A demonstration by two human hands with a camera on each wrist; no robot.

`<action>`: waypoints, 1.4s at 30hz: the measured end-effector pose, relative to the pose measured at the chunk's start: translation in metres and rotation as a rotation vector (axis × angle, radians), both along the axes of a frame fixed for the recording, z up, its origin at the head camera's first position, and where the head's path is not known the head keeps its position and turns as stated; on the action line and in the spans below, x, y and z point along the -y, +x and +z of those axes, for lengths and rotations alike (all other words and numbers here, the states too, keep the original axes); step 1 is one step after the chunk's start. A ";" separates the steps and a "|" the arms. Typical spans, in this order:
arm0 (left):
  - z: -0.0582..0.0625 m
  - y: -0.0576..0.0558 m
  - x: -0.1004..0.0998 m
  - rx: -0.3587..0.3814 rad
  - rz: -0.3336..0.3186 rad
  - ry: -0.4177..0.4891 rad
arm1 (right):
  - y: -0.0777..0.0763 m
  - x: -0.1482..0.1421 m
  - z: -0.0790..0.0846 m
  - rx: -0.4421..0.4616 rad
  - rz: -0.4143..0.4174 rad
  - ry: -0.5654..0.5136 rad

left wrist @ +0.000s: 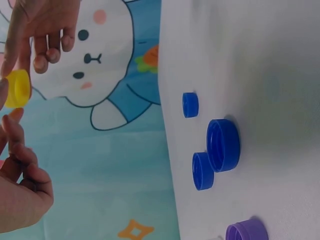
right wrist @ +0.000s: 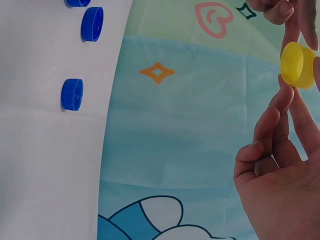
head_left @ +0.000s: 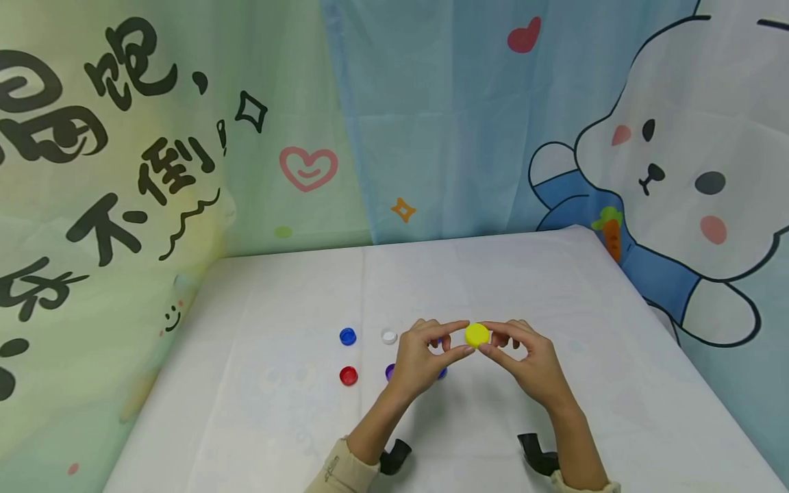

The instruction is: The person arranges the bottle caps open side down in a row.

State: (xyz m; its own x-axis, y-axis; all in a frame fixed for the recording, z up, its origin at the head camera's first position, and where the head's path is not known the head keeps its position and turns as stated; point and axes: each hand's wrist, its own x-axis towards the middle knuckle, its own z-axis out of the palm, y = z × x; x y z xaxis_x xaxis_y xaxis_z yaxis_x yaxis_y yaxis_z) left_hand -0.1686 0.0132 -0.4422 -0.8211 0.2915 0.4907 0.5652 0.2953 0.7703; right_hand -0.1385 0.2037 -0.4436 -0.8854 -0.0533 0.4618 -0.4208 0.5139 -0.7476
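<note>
A yellow bottle cap (head_left: 477, 335) is held up above the table between both hands. My left hand (head_left: 422, 356) pinches its left side with thumb and index finger. On the opposite side, the thumb and index finger of my right hand (head_left: 533, 359) pinch it too. The right wrist view shows the open, hollow side of the yellow cap (right wrist: 292, 65). In the left wrist view, the other fingers of the left hand (left wrist: 22, 185) are bent beside it. A purple cap (head_left: 390, 371) and a blue cap (head_left: 442, 374) are partly hidden by the left hand.
On the white-covered table (head_left: 277, 411) lie a blue cap (head_left: 348, 336), a white cap (head_left: 389, 337) and a red cap (head_left: 348, 376), left of the hands. Several blue caps, including a large one (left wrist: 227, 145), show in the left wrist view. A printed curtain (head_left: 431, 137) hangs behind.
</note>
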 end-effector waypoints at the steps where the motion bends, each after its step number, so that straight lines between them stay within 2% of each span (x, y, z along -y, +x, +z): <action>1: 0.000 0.000 0.000 0.000 0.002 -0.001 | 0.000 0.000 0.000 -0.003 0.002 -0.001; 9: -0.004 -0.002 -0.004 -0.013 0.014 0.001 | -0.002 -0.002 -0.002 -0.021 -0.008 0.026; 13: -0.012 -0.006 -0.009 -0.029 0.026 -0.015 | -0.007 -0.007 -0.012 -0.041 -0.015 0.033; 15: -0.018 -0.009 -0.012 -0.049 0.032 -0.041 | -0.013 -0.013 -0.028 -0.046 -0.011 0.028; 18: -0.032 -0.013 -0.015 -0.075 0.045 -0.112 | -0.026 -0.026 -0.066 -0.032 0.003 0.040; 21: -0.046 -0.016 -0.018 -0.096 0.072 -0.210 | -0.030 -0.032 -0.085 0.016 0.003 0.070; 23: -0.053 -0.017 -0.020 -0.106 0.094 -0.286 | -0.026 -0.030 -0.081 0.078 0.001 0.083; 25: -0.059 -0.018 -0.022 -0.114 0.116 -0.362 | -0.020 -0.025 -0.069 0.146 -0.007 0.085; 28: -0.066 -0.019 -0.025 -0.122 0.138 -0.471 | -0.017 -0.023 -0.064 0.246 -0.007 0.115; 32: -0.074 -0.021 -0.029 -0.116 0.146 -0.574 | -0.018 -0.023 -0.069 0.351 -0.001 0.162; 35: -0.078 -0.023 -0.031 -0.120 0.147 -0.624 | -0.020 -0.024 -0.074 0.373 0.005 0.169; 42: -0.084 -0.027 -0.035 -0.176 0.147 -0.743 | -0.023 -0.024 -0.078 0.355 0.019 0.209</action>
